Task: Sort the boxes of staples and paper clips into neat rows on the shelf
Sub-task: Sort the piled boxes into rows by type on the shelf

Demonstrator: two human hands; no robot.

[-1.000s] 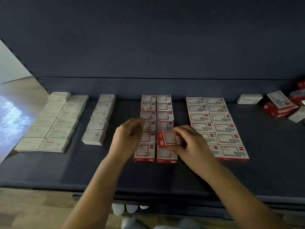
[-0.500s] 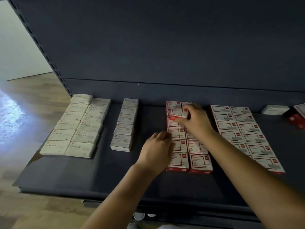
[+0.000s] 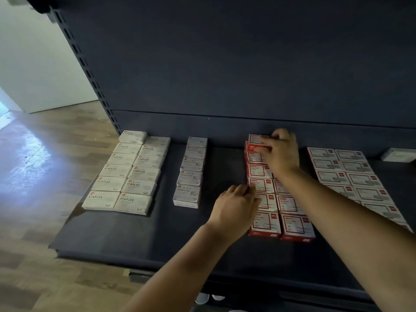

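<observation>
Two rows of red and white boxes (image 3: pixel 265 219) run front to back in the middle of the dark shelf (image 3: pixel 157 233). My right hand (image 3: pixel 281 152) reaches to the back of these rows and grips a red and white box (image 3: pixel 255 139) that sits on top of the rearmost boxes. My left hand (image 3: pixel 234 208) rests against the left side of the left row, fingers lightly curled on a box edge. White staples boxes (image 3: pixel 126 172) lie in two rows at the left. A single row of white paper clip boxes (image 3: pixel 191 174) lies beside them.
Two more rows of red and white boxes (image 3: pixel 355 176) lie at the right. A lone white box (image 3: pixel 398 154) stands at the back right. The shelf's back panel (image 3: pixel 225 64) rises behind. Wooden floor (image 3: pixel 33 176) lies to the left.
My right hand carried the red and white box from the front of the middle rows to the back and set it atop the rear boxes. My left hand stayed by the left row.
</observation>
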